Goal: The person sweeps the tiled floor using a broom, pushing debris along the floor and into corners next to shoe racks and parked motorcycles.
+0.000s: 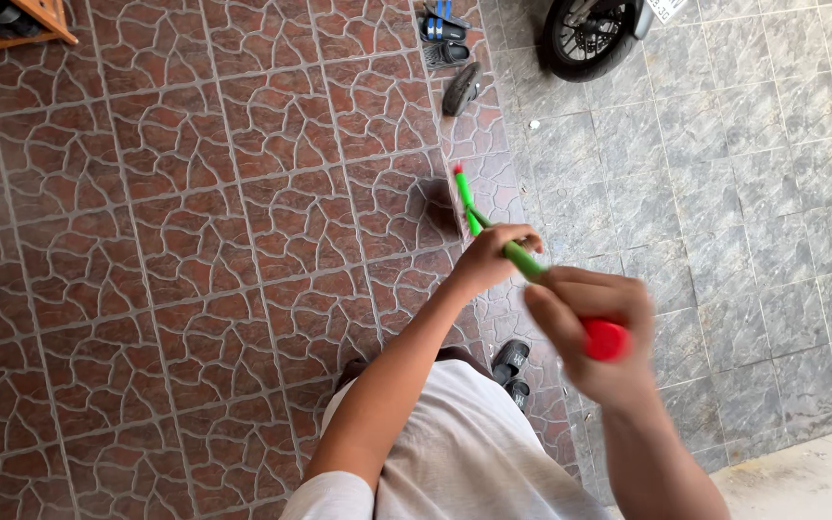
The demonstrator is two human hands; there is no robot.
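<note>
- Two hands are gripping one green handle (493,236): I'm seeing my left hand (489,258) clenching its shaft, my right hand (594,332) wrapping the red end cap (607,340).
- Progress is looking early; the tiled floor (195,241) is showing no visible result.
- The handle is running long from the cap away beyond the left hand, its tip (457,170) pointing down at the floor near the sandals (450,48).

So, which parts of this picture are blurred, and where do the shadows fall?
Head view: the right hand near the lens is smeared by motion blur, as is the red cap of the green stick; the left hand is sharper; floor tiles are crisp; even daylight, no glare; a soft dark shadow lies on the tiles beside the stick's far end.
</note>
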